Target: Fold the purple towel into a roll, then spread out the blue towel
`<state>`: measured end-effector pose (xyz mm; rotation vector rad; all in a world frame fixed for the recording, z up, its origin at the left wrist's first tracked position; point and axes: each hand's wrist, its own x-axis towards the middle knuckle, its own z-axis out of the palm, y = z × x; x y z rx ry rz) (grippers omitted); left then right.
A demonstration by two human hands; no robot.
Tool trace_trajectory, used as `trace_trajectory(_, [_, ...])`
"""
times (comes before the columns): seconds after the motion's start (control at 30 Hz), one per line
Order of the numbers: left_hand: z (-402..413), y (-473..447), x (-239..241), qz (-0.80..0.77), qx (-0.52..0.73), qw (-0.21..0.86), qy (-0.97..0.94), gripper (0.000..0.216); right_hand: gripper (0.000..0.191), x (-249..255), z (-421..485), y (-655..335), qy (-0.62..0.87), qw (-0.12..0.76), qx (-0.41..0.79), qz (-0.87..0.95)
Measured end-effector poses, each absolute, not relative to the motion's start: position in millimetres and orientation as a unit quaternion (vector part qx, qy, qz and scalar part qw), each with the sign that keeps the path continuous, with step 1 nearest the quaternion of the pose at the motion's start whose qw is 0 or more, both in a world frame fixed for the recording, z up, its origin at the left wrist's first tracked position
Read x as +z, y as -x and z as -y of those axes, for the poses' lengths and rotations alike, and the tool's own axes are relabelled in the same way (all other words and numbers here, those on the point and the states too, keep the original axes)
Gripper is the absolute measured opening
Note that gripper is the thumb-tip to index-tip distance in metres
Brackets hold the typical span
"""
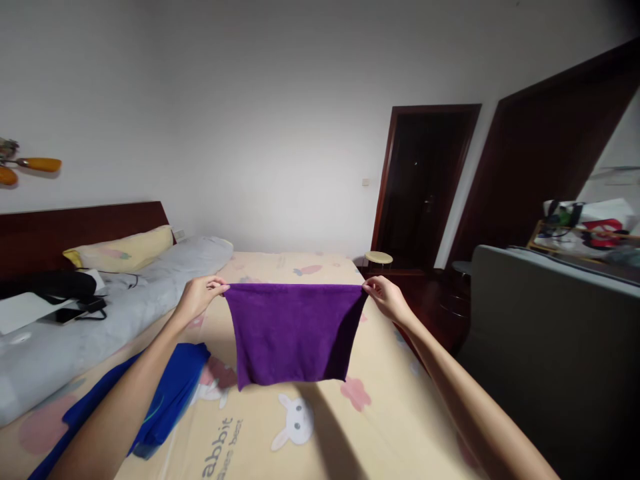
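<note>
**Purple cloth held taut above the bed**

A purple cloth (pixel 295 333) hangs in the air over the bed (pixel 390 413), stretched flat by its two top corners, its lower edge loose and clear of the sheet. The left hand (pixel 200 297) pinches the left corner in a narrow grip; the right hand (pixel 385 297) pinches the right corner the same way. Under the left forearm lies a blue garment (pixel 170 393), probably folded, though the arm hides much of it. The sheet is cream with rabbit prints. A grey bolster (pixel 100 313) and a yellow pillow (pixel 125 248) lie by the headboard. A dark door (pixel 425 187) stands beyond.
</note>
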<state>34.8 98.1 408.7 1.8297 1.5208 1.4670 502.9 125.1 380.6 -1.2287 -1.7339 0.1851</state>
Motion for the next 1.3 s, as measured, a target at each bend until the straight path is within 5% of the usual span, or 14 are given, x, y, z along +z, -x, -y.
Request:
trace_trajectory(0.23, [-97.6, -30.2, 403.9, -0.518, 0.466, 0.051, -0.716, 0.023, 0.030, 371.7, -122.1, -501.1, 0.463, 0.469, 0.088, 0.747])
trace_trajectory(0.43, [-96.5, -22.4, 403.9, -0.512, 0.456, 0.173, -0.707, 0.030, 0.035, 375.9, -116.9, -507.5, 0.429, 0.442, 0.116, 0.779])
trace_trajectory(0.77, [-94.2, -20.0, 406.0, -0.516, 0.432, 0.190, -0.715, 0.039, 0.025, 384.6, -108.6, -511.1, 0.452, 0.304, 0.076, 0.835])
trace_trajectory(1.0, [-110.2, -13.1, 385.8, -0.538, 0.300, 0.052, -0.786, 0.028, 0.019, 368.5, -136.2, -505.9, 0.500, 0.238, 0.042, 0.831])
trace_trajectory(1.3, [-172.7, -21.9, 355.5, -0.543, 0.340, 0.016, -0.767, 0.014, 0.010, 338.3, -192.5, -477.4, 0.559, 0.242, -0.034, 0.792])
